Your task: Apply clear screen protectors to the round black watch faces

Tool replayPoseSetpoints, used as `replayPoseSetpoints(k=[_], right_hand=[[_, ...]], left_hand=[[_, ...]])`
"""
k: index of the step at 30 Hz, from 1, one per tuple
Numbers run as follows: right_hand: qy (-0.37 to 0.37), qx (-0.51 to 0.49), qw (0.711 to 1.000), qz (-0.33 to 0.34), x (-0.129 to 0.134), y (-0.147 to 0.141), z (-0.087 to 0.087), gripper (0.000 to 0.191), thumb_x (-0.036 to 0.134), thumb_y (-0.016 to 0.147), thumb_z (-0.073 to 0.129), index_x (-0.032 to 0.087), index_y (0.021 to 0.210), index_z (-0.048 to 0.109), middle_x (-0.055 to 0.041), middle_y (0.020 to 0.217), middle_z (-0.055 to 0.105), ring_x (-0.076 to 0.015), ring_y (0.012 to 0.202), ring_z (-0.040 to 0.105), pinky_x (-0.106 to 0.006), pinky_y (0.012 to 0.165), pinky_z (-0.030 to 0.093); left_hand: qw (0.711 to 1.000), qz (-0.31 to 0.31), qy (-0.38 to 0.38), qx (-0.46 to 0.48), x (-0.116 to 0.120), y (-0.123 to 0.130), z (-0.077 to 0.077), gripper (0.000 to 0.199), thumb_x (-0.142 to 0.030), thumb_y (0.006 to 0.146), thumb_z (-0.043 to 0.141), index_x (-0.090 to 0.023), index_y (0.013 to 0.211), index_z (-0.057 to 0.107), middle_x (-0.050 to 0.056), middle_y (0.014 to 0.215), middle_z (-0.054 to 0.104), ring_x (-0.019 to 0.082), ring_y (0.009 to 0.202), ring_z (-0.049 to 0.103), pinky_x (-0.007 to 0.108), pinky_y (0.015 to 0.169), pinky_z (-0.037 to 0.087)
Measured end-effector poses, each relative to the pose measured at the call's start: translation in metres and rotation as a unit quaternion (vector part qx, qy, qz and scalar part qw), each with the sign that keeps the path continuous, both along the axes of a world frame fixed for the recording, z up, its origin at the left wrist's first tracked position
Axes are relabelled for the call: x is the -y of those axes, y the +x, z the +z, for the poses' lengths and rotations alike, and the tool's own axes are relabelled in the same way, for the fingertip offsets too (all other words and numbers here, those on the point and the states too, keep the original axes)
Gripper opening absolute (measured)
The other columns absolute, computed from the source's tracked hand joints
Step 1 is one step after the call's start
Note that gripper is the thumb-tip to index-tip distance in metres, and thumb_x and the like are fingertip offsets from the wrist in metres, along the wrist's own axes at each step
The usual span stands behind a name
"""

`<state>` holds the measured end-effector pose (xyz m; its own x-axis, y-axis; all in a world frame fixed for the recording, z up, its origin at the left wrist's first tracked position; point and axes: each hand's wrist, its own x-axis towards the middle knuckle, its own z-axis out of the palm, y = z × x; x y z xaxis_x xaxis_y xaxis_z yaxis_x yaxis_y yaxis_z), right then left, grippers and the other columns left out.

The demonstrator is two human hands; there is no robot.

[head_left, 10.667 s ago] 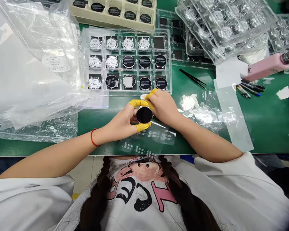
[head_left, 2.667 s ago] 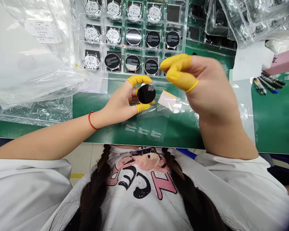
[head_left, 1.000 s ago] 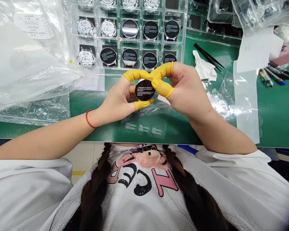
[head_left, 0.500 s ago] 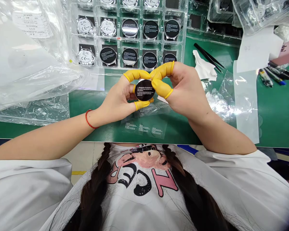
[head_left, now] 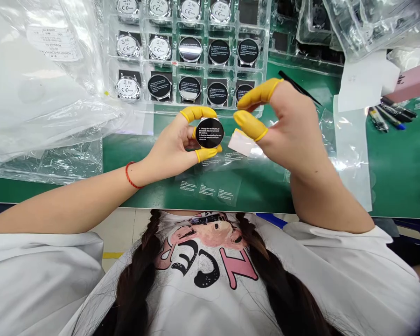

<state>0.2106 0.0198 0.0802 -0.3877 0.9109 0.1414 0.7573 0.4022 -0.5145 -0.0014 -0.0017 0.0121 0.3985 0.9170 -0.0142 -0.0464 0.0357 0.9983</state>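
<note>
My left hand (head_left: 172, 143), with yellow finger cots, holds a round smartwatch case (head_left: 210, 133) by its edge between thumb and fingers. Its black face with white printed text is turned up. To the right, my right hand (head_left: 294, 122) is apart from it, thumb and index finger separated with nothing visible between them. Beneath the right thumb lies a small pale pad (head_left: 239, 143). Clear film sheets with printed text (head_left: 210, 190) lie on the green table just below the hands.
A clear plastic tray (head_left: 205, 64) behind the hands holds several watch cases, some face up, some back up. Plastic bags (head_left: 49, 93) cover the left side. Black tweezers (head_left: 301, 87), pens (head_left: 392, 114), a pink box (head_left: 415, 81) and more trays (head_left: 364, 28) are at right.
My right hand has let go of the watch case's edge and moved right, its thumb and index finger now parted. My left hand keeps the case in nearly the same place.
</note>
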Motion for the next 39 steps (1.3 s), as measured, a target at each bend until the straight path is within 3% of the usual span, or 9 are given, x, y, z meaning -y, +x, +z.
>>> replayPoseSetpoints(k=[4, 7, 10, 13, 16, 19, 24, 34, 39], right_hand=[[-0.054, 0.237, 0.97, -0.015, 0.003, 0.023, -0.012, 0.02, 0.034, 0.086, 0.069, 0.017, 0.096, 0.067, -0.0117, 0.091, 0.067, -0.0288, 0.088, 0.064, -0.046, 0.079, 0.052], [-0.057, 0.271, 0.961, -0.023, 0.012, 0.03, -0.03, 0.022, 0.036, 0.088, 0.066, 0.016, 0.097, 0.066, -0.0122, 0.089, 0.064, -0.0293, 0.09, 0.061, -0.044, 0.077, 0.049], [-0.088, 0.25, 0.962, -0.061, 0.017, 0.036, -0.041, 0.018, 0.033, 0.088, 0.063, 0.018, 0.096, 0.065, -0.0117, 0.092, 0.064, -0.0264, 0.085, 0.059, -0.04, 0.071, 0.047], [-0.107, 0.161, 0.975, -0.105, 0.015, 0.043, -0.04, 0.015, 0.036, 0.087, 0.066, 0.021, 0.087, 0.063, -0.0078, 0.087, 0.063, -0.0213, 0.073, 0.056, -0.037, 0.066, 0.045], [-0.013, -0.003, 0.991, -0.13, 0.017, 0.039, -0.028, 0.014, 0.04, 0.092, 0.063, 0.026, 0.093, 0.063, -0.0073, 0.094, 0.067, -0.0236, 0.082, 0.061, -0.041, 0.074, 0.048], [0.04, -0.118, 0.988, -0.093, 0.028, 0.017, -0.015, 0.012, 0.04, 0.096, 0.061, 0.03, 0.102, 0.064, -0.0061, 0.106, 0.07, -0.0251, 0.096, 0.065, -0.043, 0.084, 0.052], [-0.004, -0.059, 0.998, 0.011, 0.042, -0.022, -0.017, 0.026, 0.044, 0.101, 0.047, 0.029, 0.106, 0.068, -0.0089, 0.107, 0.071, -0.027, 0.105, 0.064, -0.047, 0.093, 0.053], [0.01, -0.069, 0.997, -0.034, 0.012, -0.027, -0.028, 0.038, 0.061, 0.098, 0.045, 0.028, 0.097, 0.062, -0.009, 0.107, 0.067, -0.0282, 0.11, 0.063, -0.043, 0.093, 0.055], [0.014, -0.1, 0.995, -0.018, 0.007, -0.02, -0.025, 0.032, 0.058, 0.098, 0.051, 0.028, 0.1, 0.062, -0.0053, 0.106, 0.069, -0.0236, 0.1, 0.066, -0.038, 0.088, 0.055]], left_hand=[[1.0, -0.006, -0.01, -0.002, 0.002, 0.0, 0.003, 0.057, -0.03, 0.074, 0.084, -0.025, 0.12, 0.049, -0.005, 0.082, 0.066, 0.02, 0.086, 0.075, 0.036, 0.074, 0.066], [1.0, -0.012, -0.021, 0.001, 0.004, 0.0, 0.005, 0.058, -0.027, 0.072, 0.085, -0.025, 0.119, 0.05, -0.005, 0.078, 0.065, 0.02, 0.085, 0.075, 0.035, 0.072, 0.065], [0.999, -0.011, -0.031, 0.006, 0.006, 0.0, 0.006, 0.059, -0.023, 0.072, 0.085, -0.025, 0.119, 0.05, -0.006, 0.075, 0.064, 0.022, 0.089, 0.075, 0.038, 0.075, 0.065], [0.999, -0.011, -0.028, 0.013, 0.006, 0.001, 0.005, 0.057, -0.021, 0.072, 0.084, -0.025, 0.118, 0.05, -0.006, 0.075, 0.064, 0.022, 0.089, 0.075, 0.04, 0.077, 0.064], [1.0, -0.004, -0.021, 0.021, 0.005, 0.001, 0.004, 0.058, -0.02, 0.072, 0.084, -0.024, 0.119, 0.051, -0.005, 0.077, 0.064, 0.024, 0.092, 0.074, 0.042, 0.08, 0.063], [1.0, 0.0, -0.019, 0.024, 0.004, 0.0, 0.002, 0.059, -0.025, 0.073, 0.085, -0.024, 0.122, 0.051, -0.004, 0.078, 0.066, 0.024, 0.094, 0.074, 0.043, 0.081, 0.062], [1.0, -0.007, 0.001, 0.021, 0.003, -0.002, -0.001, 0.062, -0.04, 0.073, 0.085, -0.025, 0.123, 0.05, -0.004, 0.079, 0.069, 0.018, 0.076, 0.072, 0.034, 0.07, 0.06], [1.0, -0.007, -0.008, 0.008, 0.002, -0.004, -0.007, 0.061, -0.04, 0.074, 0.084, -0.028, 0.124, 0.051, -0.004, 0.08, 0.069, 0.02, 0.083, 0.074, 0.034, 0.071, 0.061], [1.0, -0.015, -0.014, 0.01, 0.001, -0.001, -0.009, 0.061, -0.038, 0.074, 0.084, -0.028, 0.123, 0.049, -0.003, 0.081, 0.068, 0.022, 0.09, 0.073, 0.035, 0.073, 0.061]])
